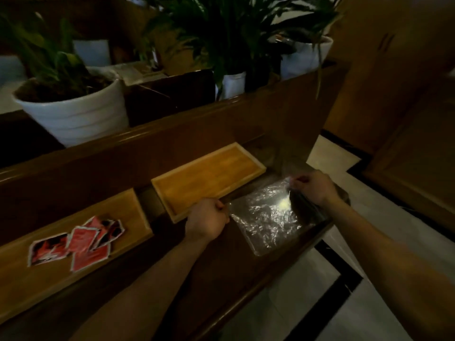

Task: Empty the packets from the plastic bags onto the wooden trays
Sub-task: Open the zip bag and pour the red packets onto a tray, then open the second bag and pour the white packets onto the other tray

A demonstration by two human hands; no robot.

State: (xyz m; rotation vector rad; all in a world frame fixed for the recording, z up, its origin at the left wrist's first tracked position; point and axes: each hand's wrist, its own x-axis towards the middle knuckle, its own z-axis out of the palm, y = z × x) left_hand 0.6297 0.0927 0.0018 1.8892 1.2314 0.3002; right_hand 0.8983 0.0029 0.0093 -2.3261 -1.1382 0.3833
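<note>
A clear crinkled plastic bag (266, 217) lies flat on the dark wooden counter at the right. My right hand (314, 187) pinches its far right corner, where a dark mass of packets (299, 205) sits inside. My left hand (208, 221) grips the bag's left edge, next to the near corner of an empty wooden tray (209, 178). A second wooden tray (49, 274) at the left holds several red, black and white packets (78, 244).
A raised wooden ledge (147, 146) runs behind the trays, with white plant pots (76, 114) and leafy plants on top. The counter's front edge (270, 279) drops to a pale tiled floor (295, 303) at the right.
</note>
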